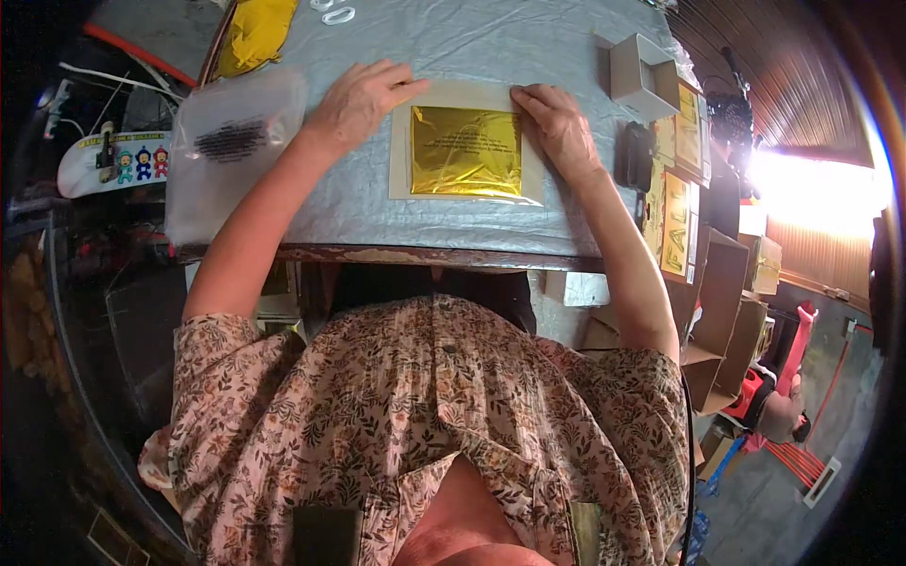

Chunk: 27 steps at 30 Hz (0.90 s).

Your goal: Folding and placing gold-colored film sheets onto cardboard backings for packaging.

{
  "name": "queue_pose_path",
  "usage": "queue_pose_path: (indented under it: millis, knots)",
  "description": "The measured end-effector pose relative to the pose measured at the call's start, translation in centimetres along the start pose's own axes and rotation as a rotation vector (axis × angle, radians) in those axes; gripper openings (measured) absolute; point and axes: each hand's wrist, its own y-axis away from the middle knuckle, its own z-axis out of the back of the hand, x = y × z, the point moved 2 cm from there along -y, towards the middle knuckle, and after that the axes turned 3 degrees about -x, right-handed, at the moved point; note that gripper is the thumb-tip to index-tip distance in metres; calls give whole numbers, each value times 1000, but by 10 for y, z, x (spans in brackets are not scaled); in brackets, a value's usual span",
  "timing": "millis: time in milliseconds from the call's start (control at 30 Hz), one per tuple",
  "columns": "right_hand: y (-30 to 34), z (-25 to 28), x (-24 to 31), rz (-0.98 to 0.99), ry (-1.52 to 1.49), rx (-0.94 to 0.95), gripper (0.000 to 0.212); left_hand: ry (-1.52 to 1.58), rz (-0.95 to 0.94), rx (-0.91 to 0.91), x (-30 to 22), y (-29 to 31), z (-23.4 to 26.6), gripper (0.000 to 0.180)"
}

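Note:
On the grey-blue covered table in front of me lies a clear plastic bag (400, 179) with a shiny gold foil packet (465, 160) flat inside it. Small dark print shows on the packet. My left hand (366, 102) is closed at the bag's far left corner, with thumb and fingertips at its edge. At the far right corner, the curled fingers of my right hand (559, 130) pinch the bag's edge. The bag's far strip stretches between both hands, beyond the packet. Some of my fingertips are hidden under the hands.
A stack of clear plastic bags (241, 174) lies left of my left forearm. Farther off are a yellow-gold bag (255, 36) and white rings (337, 15). An open white box (644, 77), a dark object (633, 156) and yellow-white boxes (679, 222) line the right side. Another person (779, 410) is at far right.

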Motion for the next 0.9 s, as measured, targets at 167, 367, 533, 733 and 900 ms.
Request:
queue_pose_path:
  millis: [167, 367, 533, 733, 900]
  knots:
    - [3, 9, 15, 21, 108, 108, 41, -114, 103, 94, -12, 12, 1, 55]
    - [15, 0, 6, 33, 449, 237, 47, -193, 149, 220, -25, 6, 3, 57]
    - [-25, -41, 99, -141, 212, 137, 63, -195, 153, 208, -28, 8, 6, 56]
    - [-19, -48, 102, -141, 208, 118, 67, -272, 202, 118, -26, 16, -2, 58]
    - [-5, -25, 72, -170, 220, 210, 64, -257, 310, 169, -26, 19, -1, 63]
